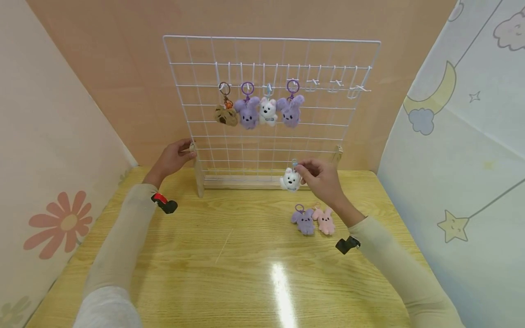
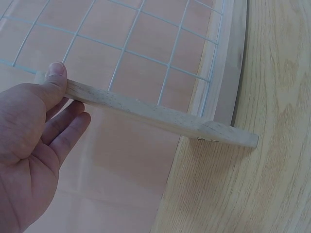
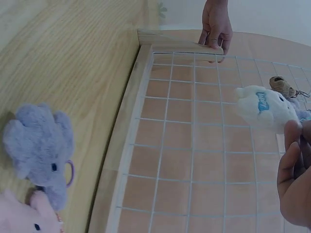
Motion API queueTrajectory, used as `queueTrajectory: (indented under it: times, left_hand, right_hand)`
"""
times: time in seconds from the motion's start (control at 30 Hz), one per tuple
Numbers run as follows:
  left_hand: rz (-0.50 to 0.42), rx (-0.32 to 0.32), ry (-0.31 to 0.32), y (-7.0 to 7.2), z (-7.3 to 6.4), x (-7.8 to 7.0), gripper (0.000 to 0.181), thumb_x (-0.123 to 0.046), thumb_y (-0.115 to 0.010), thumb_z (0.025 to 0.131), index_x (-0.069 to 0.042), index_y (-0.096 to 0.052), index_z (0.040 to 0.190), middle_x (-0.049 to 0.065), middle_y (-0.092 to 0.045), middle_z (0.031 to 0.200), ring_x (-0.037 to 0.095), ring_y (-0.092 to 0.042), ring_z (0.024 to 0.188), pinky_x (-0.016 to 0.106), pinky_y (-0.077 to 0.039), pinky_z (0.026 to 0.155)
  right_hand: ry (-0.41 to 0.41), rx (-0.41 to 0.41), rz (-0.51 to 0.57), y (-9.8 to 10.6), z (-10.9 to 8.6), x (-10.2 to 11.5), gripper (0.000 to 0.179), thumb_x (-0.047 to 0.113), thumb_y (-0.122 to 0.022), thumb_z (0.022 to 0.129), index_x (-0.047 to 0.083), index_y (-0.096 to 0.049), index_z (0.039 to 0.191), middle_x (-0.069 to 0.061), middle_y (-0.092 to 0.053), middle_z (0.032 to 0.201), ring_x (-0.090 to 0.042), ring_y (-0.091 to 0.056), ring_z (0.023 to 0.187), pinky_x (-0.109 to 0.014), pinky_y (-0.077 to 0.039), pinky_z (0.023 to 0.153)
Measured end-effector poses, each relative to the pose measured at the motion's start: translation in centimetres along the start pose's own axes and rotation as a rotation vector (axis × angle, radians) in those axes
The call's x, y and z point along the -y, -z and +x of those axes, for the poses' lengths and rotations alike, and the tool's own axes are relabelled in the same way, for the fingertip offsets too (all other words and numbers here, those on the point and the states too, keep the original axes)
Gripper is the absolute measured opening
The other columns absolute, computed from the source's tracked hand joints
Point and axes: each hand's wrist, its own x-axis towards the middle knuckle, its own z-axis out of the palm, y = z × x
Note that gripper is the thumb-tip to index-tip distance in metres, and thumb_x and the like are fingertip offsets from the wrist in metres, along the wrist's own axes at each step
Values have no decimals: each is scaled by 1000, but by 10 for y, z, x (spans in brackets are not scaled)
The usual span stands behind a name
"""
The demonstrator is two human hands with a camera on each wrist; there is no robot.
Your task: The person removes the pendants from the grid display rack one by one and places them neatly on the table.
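My right hand (image 1: pixel 321 180) pinches a white plush dog keychain (image 1: pixel 290 180) near its blue clasp, in front of the lower part of the white wire grid rack (image 1: pixel 262 136). In the right wrist view the dog plush (image 3: pixel 267 108) hangs off the fingertips, its ring hidden by the hand. My left hand (image 1: pixel 174 159) grips the top of the rack's left wooden upright (image 2: pixel 146 111), thumb on one side and fingers on the other. From hooks on the grid hang a brown plush keychain (image 1: pixel 226 115), a purple plush (image 1: pixel 248 114), a white dog plush (image 1: pixel 268 112) and another purple plush (image 1: pixel 290 113).
On the table (image 1: pixel 197 255) below my right hand lie a purple plush keychain (image 1: pixel 304 222) and a pink one (image 1: pixel 326 222). Several bare white hooks (image 1: pixel 337 83) sit at the grid's upper right. A patterned wall panel (image 1: pixel 463 127) stands at the right.
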Motion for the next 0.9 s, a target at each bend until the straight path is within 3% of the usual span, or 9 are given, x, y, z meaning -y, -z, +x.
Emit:
queueTrajectory:
  times: [0.1, 0.27, 0.53, 0.6, 0.8, 0.9]
  left_hand:
    - [2, 2, -1, 0, 0, 0, 63, -19, -56, 107, 4, -28, 159, 28, -35, 159, 45, -43, 142, 55, -45, 111]
    - [-13, 3, -3, 0, 0, 0, 63, -19, -56, 107, 4, -28, 159, 28, -36, 159, 45, -44, 141, 55, -46, 111]
    - [-21, 8, -8, 0, 0, 1, 64, -19, -56, 107, 5, -27, 159, 28, -36, 158, 45, -44, 141, 55, -46, 110]
    - [-16, 8, -9, -1, 0, 1, 64, -20, -56, 107, 5, -27, 159, 29, -36, 158, 46, -45, 141, 56, -46, 110]
    - [-2, 3, -15, 0, 0, 0, 64, -19, -56, 107, 6, -27, 158, 29, -37, 158, 46, -45, 140, 56, -46, 110]
    - [-2, 5, -17, 0, 0, 0, 64, -19, -56, 107, 6, -27, 158, 29, -36, 158, 47, -45, 140, 56, -46, 110]
  right_hand:
    - [-20, 11, -11, -2, -5, -7, 14, 2, -65, 100, -10, -72, 105, -23, -73, 87, -15, -65, 60, -18, -52, 51]
    - [-73, 40, 34, -5, -12, -13, 15, 2, -65, 100, -10, -71, 106, -24, -73, 89, -45, -64, 68, -20, -56, 56]
    - [-93, 91, 60, -9, -23, -26, 15, 1, -64, 100, -11, -70, 106, -24, -73, 89, -48, -65, 69, -23, -57, 57]
    - [-106, 102, 54, -11, -25, -29, 15, 2, -64, 100, -11, -71, 106, -23, -74, 90, -42, -67, 69, -21, -57, 58]
    - [-131, 118, 4, -15, -35, -38, 14, 2, -64, 100, -10, -71, 104, -22, -74, 87, -4, -64, 65, -22, -57, 57]
    - [-161, 122, -19, -20, -40, -53, 15, 4, -64, 101, -8, -72, 105, -21, -74, 88, -4, -63, 65, -22, -54, 54]
